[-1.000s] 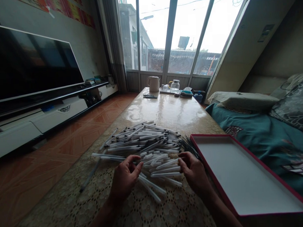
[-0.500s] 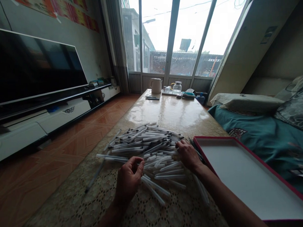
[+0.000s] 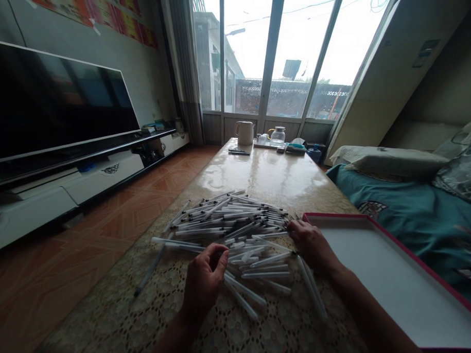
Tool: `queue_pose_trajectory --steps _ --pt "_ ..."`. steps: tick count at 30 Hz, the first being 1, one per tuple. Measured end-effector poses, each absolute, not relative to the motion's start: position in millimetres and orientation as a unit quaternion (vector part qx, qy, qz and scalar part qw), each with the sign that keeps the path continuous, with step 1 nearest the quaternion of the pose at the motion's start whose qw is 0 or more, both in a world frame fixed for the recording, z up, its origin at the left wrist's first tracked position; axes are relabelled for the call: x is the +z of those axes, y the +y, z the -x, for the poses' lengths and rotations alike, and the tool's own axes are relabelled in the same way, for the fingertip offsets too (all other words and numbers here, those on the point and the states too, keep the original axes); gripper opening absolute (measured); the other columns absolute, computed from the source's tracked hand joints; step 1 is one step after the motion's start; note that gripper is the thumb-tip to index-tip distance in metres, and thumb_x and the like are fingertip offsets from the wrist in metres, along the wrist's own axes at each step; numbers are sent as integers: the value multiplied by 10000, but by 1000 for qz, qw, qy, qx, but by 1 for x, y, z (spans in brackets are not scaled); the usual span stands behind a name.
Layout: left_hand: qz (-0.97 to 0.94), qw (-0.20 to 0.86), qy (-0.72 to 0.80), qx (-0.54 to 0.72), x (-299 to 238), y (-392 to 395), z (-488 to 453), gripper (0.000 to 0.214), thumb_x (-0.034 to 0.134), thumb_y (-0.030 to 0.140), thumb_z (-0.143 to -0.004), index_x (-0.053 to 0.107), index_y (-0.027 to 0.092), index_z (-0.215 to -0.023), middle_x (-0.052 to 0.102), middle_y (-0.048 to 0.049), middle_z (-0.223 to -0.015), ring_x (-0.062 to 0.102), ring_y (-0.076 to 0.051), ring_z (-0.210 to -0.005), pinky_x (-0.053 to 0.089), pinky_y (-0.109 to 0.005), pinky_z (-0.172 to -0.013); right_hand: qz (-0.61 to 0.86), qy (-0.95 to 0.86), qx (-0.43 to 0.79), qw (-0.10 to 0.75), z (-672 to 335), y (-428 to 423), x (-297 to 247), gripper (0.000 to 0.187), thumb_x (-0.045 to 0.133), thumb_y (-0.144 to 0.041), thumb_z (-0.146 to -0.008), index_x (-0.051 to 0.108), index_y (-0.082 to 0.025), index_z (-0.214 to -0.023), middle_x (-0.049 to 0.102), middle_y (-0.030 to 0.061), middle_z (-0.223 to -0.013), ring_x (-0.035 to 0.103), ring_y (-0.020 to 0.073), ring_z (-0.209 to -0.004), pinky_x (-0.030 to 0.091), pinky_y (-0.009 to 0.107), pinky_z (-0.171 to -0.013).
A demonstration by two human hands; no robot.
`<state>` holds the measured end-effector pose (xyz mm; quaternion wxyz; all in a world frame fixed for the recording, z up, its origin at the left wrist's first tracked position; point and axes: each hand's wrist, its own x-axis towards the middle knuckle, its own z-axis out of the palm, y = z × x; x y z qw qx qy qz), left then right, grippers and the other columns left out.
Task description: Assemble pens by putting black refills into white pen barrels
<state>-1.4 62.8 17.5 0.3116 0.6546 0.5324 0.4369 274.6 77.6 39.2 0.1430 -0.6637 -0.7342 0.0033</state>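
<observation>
A heap of several clear pen barrels (image 3: 229, 223) lies on a lace-covered table (image 3: 120, 314). My left hand (image 3: 205, 279) hovers at the near side of the heap, fingers curled and thumb bent toward them, with nothing I can make out in it. My right hand (image 3: 312, 244) reaches into the right edge of the heap, beside the box, with its fingers closed on a thin pen part that I cannot make out clearly. A shallow red-rimmed box (image 3: 428, 275) with a white inside lies just right of it.
A kettle (image 3: 245, 132), a glass jug (image 3: 278, 136) and small items stand at the table's far end. A television (image 3: 55, 110) on a low cabinet runs along the left. A teal-covered sofa (image 3: 410, 211) with cushions is on the right. Windows fill the back wall.
My right hand moved forward from the near side of the heap to its right edge by the box. My left hand stayed put with fingers curled. The camera tilted slightly.
</observation>
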Motion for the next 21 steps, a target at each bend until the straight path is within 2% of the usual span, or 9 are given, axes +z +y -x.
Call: queue_pose_trajectory --steps 2,3,5,7,9,13,17,21 --pt "-683 281 506 445 16 62 0 198 536 336 -841 646 191 -918 657 -40 -791 626 -182 -676 504 -273 -621 655 -731 17 189 -273 63 41 186 364 -177 -920 546 -196 -892 616 58 -900 573 179 -821 412 271 -735" --pt "-701 264 487 450 16 62 -1 207 525 307 -851 639 194 -982 658 -63 -901 633 -188 -738 514 -290 -668 638 -730 40 244 -270 55 41 178 362 -198 -924 536 -196 -888 613 55 -890 573 180 -816 420 270 -723" --pt "-741 229 441 452 16 61 -3 274 503 256 -867 598 211 -1120 606 -100 -1117 622 -205 -895 513 -325 -765 594 -732 101 317 -260 38 40 159 381 -229 -920 529 -205 -868 610 43 -848 572 179 -767 432 278 -696" --pt "-784 199 395 435 16 60 -4 341 511 239 -871 549 235 -1209 557 -108 -1217 570 -226 -1042 484 -357 -858 571 -729 153 345 -249 24 40 162 379 -233 -929 532 -211 -881 612 39 -850 571 176 -751 439 281 -682" --pt "-822 178 360 403 16 59 -5 337 536 249 -867 551 240 -1203 602 -95 -1132 559 -230 -1045 466 -361 -879 558 -729 185 352 -240 14 41 158 390 -235 -932 536 -210 -877 611 31 -831 565 164 -728 439 269 -664" --pt "-853 170 343 355 15 56 -8 168 470 236 -903 623 200 -960 621 -50 -831 594 -174 -772 477 -269 -697 550 -754 188 307 -234 2 49 136 425 -223 -924 538 -205 -849 615 21 -813 557 153 -722 429 256 -669" --pt "-889 136 304 313 10 49 -13 175 443 239 -918 600 183 -865 573 -27 -740 547 -137 -642 426 -223 -587 531 -819 130 173 -231 -3 53 142 513 -282 -892 546 -209 -774 636 11 -748 562 172 -698 397 294 -700" --pt "-916 108 264 284 8 45 -15 178 451 282 -921 585 189 -851 559 -11 -685 520 -127 -589 382 -223 -540 506 -830 185 143 -221 -4 46 196 424 -263 -927 529 -210 -770 628 -6 -695 531 130 -590 345 229 -550"
